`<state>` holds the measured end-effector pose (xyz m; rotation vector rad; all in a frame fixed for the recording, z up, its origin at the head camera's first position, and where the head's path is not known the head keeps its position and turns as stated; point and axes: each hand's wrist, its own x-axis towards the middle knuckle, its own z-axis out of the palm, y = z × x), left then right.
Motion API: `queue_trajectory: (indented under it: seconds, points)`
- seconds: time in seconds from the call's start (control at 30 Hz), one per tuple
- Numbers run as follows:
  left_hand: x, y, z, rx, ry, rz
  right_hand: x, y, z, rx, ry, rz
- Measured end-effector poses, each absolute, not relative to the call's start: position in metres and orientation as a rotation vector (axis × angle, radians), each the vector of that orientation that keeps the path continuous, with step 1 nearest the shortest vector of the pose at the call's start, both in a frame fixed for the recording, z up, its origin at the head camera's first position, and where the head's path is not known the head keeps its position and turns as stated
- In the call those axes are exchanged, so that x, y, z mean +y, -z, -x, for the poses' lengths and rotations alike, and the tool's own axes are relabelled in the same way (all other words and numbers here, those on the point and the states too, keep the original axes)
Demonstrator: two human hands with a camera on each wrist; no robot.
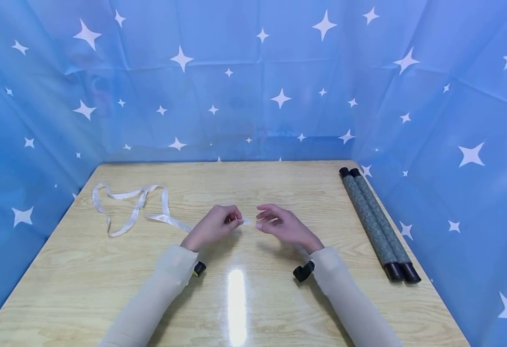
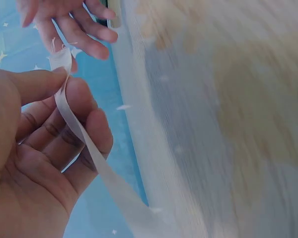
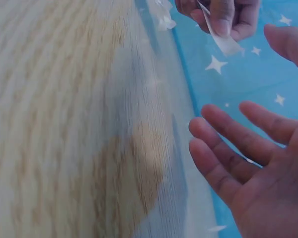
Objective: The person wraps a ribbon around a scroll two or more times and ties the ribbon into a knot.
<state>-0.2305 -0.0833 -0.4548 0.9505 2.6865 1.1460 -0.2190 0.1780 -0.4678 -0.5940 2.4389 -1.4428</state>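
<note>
- Starry blue cloth (image 1: 219, 125) backed a wooden table (image 1: 279, 318).
- Left hand (image 1: 215, 224) pinched white ribbon (image 2: 120, 191), tip (image 2: 61, 59) pointing rightward.
- Its length looped left on the table.
- Right hand (image 1: 286, 225) hovered spread just beyond the tip.

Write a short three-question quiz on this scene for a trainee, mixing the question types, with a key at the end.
1. Where does the left hand pinch the ribbon?
A) Near its frayed end
B) At its midpoint
C) Nowhere; it is not holding it

2. True or false: the right hand holds nothing.

3. How many black-ended rods lie along the right side of the table?

Key: 1. A; 2. True; 3. Two.
</note>
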Motion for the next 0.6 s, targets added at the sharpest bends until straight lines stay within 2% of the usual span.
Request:
queue_trajectory:
  seconds: [0.6]
  points:
    - [-0.061, 0.461, 0.22, 2.57, -1.216, -0.991, 0.165, 0.466, 0.209, 2.423, 1.345, 0.644]
